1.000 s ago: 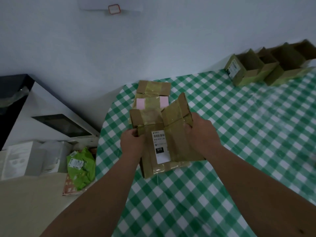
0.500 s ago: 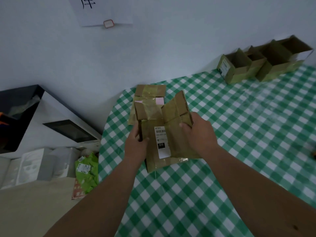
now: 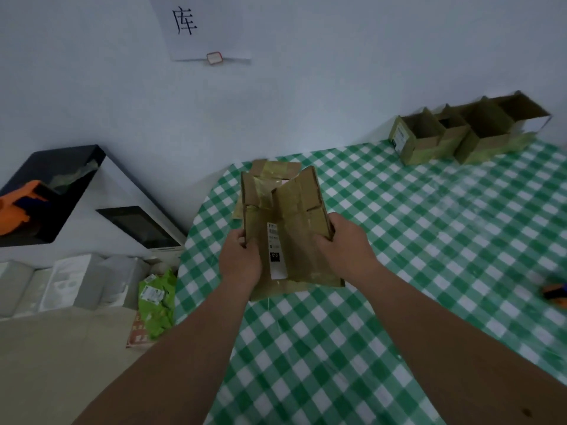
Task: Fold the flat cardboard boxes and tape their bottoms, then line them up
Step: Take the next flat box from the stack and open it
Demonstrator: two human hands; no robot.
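A brown cardboard box (image 3: pixel 294 228) with old tape and a white shipping label is held above the green checked table (image 3: pixel 399 271), half opened from flat, its flaps pointing away from me. My left hand (image 3: pixel 241 262) grips its left edge. My right hand (image 3: pixel 343 250) grips its right side. Behind it a stack of flat boxes (image 3: pixel 273 168) lies at the table's far left edge, mostly hidden. Several folded open boxes (image 3: pixel 466 133) stand in a row against the wall at the far right.
An orange and dark object (image 3: pixel 555 294) lies blurred at the table's right edge. Left of the table stand a white appliance (image 3: pixel 92 210), white foam pieces (image 3: pixel 67 283) and a green parcel bag (image 3: pixel 156 302) on the floor. A paper sign (image 3: pixel 199 29) hangs on the wall.
Both hands have lifted the box and pushed its sides so that it opens up from flat. The view has tilted upward, showing more wall and the sign.
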